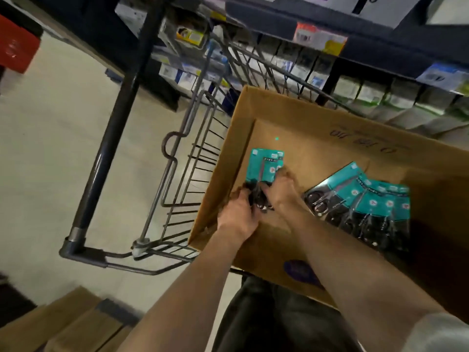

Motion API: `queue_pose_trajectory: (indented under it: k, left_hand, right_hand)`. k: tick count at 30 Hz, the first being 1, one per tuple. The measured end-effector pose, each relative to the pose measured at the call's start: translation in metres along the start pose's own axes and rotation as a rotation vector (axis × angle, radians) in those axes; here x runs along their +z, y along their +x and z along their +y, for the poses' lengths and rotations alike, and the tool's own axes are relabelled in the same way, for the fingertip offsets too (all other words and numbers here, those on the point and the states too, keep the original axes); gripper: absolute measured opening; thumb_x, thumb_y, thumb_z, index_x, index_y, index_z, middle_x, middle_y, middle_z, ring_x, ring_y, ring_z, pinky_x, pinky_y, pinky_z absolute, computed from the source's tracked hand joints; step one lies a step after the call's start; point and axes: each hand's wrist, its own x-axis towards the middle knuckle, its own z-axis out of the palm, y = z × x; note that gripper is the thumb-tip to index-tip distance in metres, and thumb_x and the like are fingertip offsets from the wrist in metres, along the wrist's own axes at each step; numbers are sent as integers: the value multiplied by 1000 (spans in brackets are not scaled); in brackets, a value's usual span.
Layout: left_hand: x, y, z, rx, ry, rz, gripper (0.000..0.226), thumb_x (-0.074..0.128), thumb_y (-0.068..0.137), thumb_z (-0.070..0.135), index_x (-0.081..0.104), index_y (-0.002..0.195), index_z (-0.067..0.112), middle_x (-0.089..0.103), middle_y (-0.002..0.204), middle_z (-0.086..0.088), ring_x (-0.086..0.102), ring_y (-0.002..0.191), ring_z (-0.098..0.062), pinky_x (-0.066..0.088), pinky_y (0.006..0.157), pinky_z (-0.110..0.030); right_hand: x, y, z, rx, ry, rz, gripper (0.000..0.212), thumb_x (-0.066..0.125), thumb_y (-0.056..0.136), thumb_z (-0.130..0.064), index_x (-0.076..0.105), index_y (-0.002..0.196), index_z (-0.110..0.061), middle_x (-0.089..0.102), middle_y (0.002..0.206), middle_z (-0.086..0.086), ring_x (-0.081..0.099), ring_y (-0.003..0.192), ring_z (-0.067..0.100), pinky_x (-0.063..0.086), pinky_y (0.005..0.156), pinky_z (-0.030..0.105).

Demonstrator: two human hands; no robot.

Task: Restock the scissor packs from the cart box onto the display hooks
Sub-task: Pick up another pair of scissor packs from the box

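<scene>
A brown cardboard box (317, 138) sits in the wire cart (187, 174). Inside it, near the left wall, both hands hold a small stack of teal scissor packs (264, 165) by the dark lower end. My left hand (238, 212) grips from the left and my right hand (281, 191) from the right. A fanned pile of more teal scissor packs (368, 201) lies on the box floor to the right. No display hooks are clearly visible.
Dark store shelves (330, 41) with boxed goods and price tags run across the top, behind the cart. The cart's black handle bar (114, 128) slants at left over a pale floor. Flat cardboard (63, 326) lies at bottom left. A red object (15, 47) sits far left.
</scene>
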Motion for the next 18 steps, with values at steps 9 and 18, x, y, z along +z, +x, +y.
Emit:
queue_pose_trajectory:
  k: [9, 18]
  left_hand:
    - [8, 29, 10, 8, 14, 5, 49, 48, 97, 42, 32, 143, 32, 56, 132, 0, 61, 113, -26, 51, 98, -51]
    - [26, 66, 43, -47, -140, 28, 60, 61, 94, 34, 36, 146, 18, 42, 147, -11, 46, 135, -32, 38, 115, -47]
  right_hand:
    - [-30, 6, 28, 151, 768, -83, 22, 73, 78, 7, 66, 97, -1, 71, 96, -1, 71, 95, 24, 60, 79, 34]
    - [-79, 10, 69, 202, 1059, -160, 23, 69, 84, 4, 72, 101, -12, 79, 87, 1, 75, 76, 19, 58, 60, 26]
